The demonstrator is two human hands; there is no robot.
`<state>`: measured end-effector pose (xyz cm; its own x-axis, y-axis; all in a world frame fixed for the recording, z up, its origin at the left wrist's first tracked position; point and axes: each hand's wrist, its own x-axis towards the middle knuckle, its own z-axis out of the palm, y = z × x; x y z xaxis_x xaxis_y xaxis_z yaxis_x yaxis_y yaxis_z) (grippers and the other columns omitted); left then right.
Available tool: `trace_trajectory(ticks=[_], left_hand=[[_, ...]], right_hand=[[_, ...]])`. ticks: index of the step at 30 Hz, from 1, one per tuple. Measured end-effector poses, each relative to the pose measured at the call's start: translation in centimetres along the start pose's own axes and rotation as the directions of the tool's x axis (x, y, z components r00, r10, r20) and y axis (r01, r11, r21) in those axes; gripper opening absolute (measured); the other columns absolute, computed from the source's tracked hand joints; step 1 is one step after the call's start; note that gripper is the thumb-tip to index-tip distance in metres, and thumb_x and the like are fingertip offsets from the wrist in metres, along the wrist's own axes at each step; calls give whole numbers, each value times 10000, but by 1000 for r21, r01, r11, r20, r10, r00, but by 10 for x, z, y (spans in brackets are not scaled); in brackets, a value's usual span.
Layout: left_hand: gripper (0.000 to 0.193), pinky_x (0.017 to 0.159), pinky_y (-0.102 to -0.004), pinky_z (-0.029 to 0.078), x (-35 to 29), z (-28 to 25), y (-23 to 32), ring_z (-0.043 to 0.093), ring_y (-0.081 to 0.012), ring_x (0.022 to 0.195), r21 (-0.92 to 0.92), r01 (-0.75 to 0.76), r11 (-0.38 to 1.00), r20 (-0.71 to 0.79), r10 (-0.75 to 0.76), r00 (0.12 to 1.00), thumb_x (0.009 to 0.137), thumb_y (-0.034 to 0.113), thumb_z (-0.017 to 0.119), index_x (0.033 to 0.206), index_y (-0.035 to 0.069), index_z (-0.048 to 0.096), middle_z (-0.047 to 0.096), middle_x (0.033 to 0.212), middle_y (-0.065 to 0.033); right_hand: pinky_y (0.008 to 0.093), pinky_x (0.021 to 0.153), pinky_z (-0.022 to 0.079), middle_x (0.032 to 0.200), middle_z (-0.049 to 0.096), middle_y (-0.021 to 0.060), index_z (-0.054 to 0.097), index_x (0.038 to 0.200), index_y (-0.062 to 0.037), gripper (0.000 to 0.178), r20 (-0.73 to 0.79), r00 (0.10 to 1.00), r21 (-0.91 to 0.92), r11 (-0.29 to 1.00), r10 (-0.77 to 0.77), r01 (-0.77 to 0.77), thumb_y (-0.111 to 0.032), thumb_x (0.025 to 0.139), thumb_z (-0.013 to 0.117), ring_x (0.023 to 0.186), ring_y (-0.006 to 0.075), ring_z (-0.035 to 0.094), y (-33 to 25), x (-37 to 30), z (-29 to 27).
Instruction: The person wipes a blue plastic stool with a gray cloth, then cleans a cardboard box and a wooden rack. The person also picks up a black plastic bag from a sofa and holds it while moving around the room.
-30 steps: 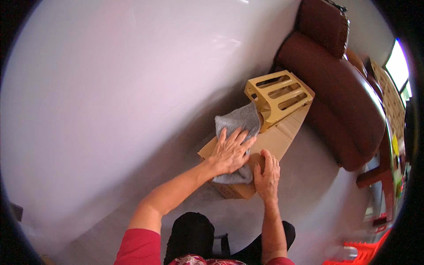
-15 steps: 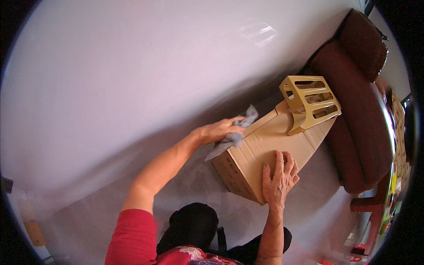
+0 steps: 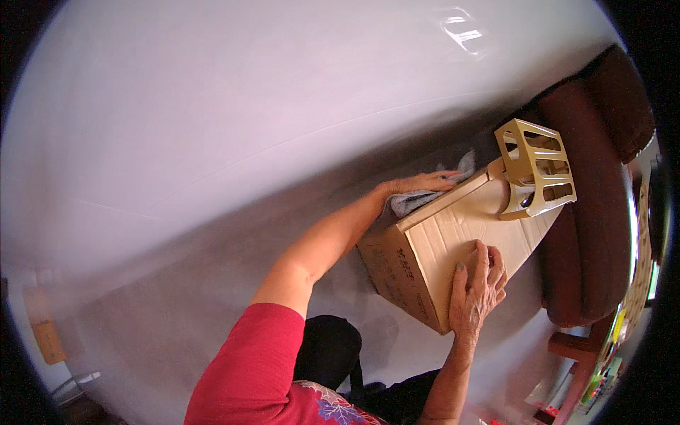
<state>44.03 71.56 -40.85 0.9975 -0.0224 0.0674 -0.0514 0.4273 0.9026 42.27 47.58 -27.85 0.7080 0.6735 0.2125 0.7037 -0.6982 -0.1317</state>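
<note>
A long cardboard box [image 3: 489, 228] lies in front of me, slanting away to the right. My left hand [image 3: 423, 183] holds a grey cloth [image 3: 411, 204] against the box's far left side, its fingers reaching along the top edge; part of the cloth bunches out beyond the fingertips. On the near part of the box's top rests my right hand [image 3: 480, 296], palm down with the fingers apart, holding nothing. A gold-coloured slotted frame [image 3: 536, 170] stands on the far end of the box.
A dark brown sofa [image 3: 581, 234] borders the box's far end on the right. The pale wall [image 3: 234, 106] runs along the far side. Below the sofa are reddish wooden legs [image 3: 574, 347]. A small brown box [image 3: 48, 341] sits at the far left.
My left hand has slid the cloth away along the box's left side, toward the gold frame. My right hand stays on the box's top. The view has shifted, placing the box further right.
</note>
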Motion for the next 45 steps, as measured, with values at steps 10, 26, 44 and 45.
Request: trace_trajectory(ticks=[10,26,44,45], left_hand=[[780,1023,-472,310,-98,-11,-186,364,-278,1263,-323,406,855,-574,-518,634,830,659,428,1418,179,251,357,1403,-114],[1003,1043,-487,281,-145,177,18,389,-275,1238,-492,-57,868,-485,-220,846,849,428,563,1413,85,-192,297,1408,-130],[560,865,-449,470,-117,118,-212,503,-286,1095,-504,449,738,-373,-655,657,882,128,522,1312,39,173,449,1223,-189],[541,859,-447,473,-113,111,-232,505,-285,1092,-518,450,728,-395,-670,629,886,131,518,1307,40,189,454,1220,-183]], right_hand=[[467,974,279,1325,401,119,484,1283,-159,487,-18,1000,-2,1000,0,0,-241,811,571,1227,321,354,-1,0,-1],[461,965,282,1290,425,117,514,1247,-149,472,-76,997,58,998,-16,20,-256,794,591,1211,321,366,2,-1,2],[450,971,289,1292,440,105,539,1219,-154,452,-78,997,74,997,12,-6,-281,791,604,1216,314,376,0,0,4],[444,969,291,1294,439,104,544,1212,-154,451,-83,996,78,997,26,-20,-280,784,610,1213,311,378,1,-1,3]])
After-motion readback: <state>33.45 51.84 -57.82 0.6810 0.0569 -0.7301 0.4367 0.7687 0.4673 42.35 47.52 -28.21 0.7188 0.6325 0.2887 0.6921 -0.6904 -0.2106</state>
